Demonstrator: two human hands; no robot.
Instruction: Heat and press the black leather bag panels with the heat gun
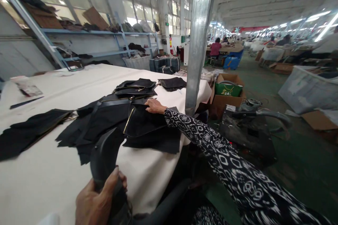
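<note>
My left hand (pixel 96 202) is at the bottom edge, closed round a black curved handle-like object (pixel 105 158) that rises over the table's front edge. My right hand (pixel 155 106), on a black-and-white patterned sleeve, reaches across to a pile of black fabric pieces (pixel 113 123). Its fingers lie stretched out on the top piece, next to a gold zipper (pixel 129 119). More black pieces (pixel 136 86) are stacked just behind the pile, and another bundle (pixel 29 132) lies to the left.
The white cloth-covered table (pixel 52 172) carries a dark strip (pixel 25 102) and a small packet (pixel 27 89) at far left. A metal post (pixel 198 42) stands at the table's right edge. Cardboard boxes (pixel 227 95), a dark machine (pixel 250 130), bins and seated workers fill the hall beyond.
</note>
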